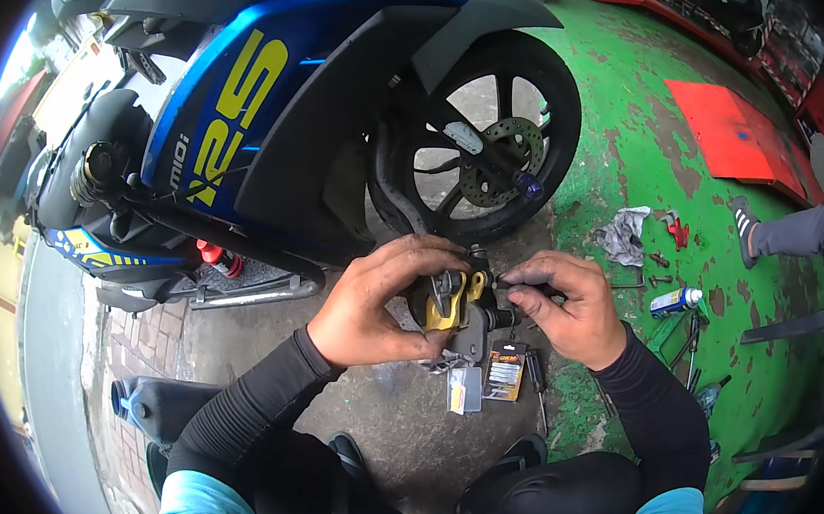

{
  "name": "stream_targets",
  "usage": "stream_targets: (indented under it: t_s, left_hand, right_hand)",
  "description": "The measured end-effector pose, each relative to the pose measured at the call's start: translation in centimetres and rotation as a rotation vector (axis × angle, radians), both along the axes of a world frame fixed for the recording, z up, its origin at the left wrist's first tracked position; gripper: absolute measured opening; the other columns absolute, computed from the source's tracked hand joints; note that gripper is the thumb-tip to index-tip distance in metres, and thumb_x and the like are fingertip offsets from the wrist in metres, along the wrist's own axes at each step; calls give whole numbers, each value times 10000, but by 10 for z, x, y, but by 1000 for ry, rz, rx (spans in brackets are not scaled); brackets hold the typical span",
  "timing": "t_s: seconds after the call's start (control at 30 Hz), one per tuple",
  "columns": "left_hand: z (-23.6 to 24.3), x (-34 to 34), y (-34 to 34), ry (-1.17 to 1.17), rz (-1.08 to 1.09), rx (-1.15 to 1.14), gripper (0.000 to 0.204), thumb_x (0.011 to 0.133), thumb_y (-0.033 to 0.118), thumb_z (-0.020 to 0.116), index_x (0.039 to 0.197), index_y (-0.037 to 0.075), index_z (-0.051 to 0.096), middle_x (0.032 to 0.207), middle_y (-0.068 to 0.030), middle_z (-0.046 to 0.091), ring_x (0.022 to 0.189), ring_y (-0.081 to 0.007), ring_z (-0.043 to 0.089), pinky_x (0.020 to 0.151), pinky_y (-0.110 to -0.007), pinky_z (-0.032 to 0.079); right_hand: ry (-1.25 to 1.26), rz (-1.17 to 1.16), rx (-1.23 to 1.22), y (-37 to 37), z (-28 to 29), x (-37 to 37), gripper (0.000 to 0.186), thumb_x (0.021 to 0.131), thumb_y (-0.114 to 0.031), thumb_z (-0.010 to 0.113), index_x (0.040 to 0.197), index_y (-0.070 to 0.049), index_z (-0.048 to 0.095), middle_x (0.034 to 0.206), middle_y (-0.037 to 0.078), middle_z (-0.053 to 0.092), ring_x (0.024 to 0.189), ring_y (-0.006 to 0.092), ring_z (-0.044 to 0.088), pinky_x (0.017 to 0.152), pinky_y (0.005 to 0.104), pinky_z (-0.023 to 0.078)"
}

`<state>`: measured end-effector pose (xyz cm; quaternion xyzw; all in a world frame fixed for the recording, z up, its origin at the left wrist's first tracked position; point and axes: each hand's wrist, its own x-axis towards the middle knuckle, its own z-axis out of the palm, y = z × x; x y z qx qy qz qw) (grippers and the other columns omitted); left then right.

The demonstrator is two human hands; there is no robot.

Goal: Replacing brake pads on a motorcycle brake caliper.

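Note:
My left hand grips a brake caliper in front of me, with fingers over its top and the thumb below. A yellow metal bracket shows on the caliper, and a dark grey brake pad hangs out at its lower side. On the caliper's right, my right hand is closed in a pinch, its fingertips by the black rubber-booted end. What lies between those fingertips is too small to make out. Just beyond both hands stands the scooter's front wheel, with its brake disc.
A blue scooter fills the upper left. Below the caliper lie a packet, a small clear case and a screwdriver. To the right are a rag, a spray can and a red ramp. Another person's leg is at right.

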<state>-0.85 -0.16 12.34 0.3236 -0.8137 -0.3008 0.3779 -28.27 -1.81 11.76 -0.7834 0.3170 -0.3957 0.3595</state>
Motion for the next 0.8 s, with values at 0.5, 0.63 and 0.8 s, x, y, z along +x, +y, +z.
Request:
stream_targets:
  t_s: [0.5, 0.63, 0.8]
  left_hand:
    - [-5, 5, -2, 69, -30, 4, 646, 655, 141, 867, 1256, 60, 644, 1291, -142, 644, 1181, -287, 655, 961, -401, 567]
    - [-4, 4, -3, 101, -31, 8, 648, 653, 151, 870, 1254, 59, 645, 1285, -138, 646, 1175, -279, 657, 945, -396, 571]
    - [3, -1, -13, 79, -72, -13, 651, 650, 162, 863, 1252, 48, 642, 1265, -136, 655, 1164, -276, 661, 942, -389, 564]
  right_hand:
    - [155, -1, -133, -1, 17, 4, 152, 887, -45, 755, 1026, 16, 747, 939, 134, 732, 812, 219, 716, 689, 318, 553]
    - [89, -10, -158, -1, 14, 7, 175, 875, -41, 770, 1040, 17, 753, 920, 133, 731, 781, 206, 710, 662, 310, 545]
    - [-154, 47, 61, -10, 1, 6, 215, 862, -66, 799, 1053, 24, 761, 891, 119, 740, 790, 166, 714, 679, 292, 564]
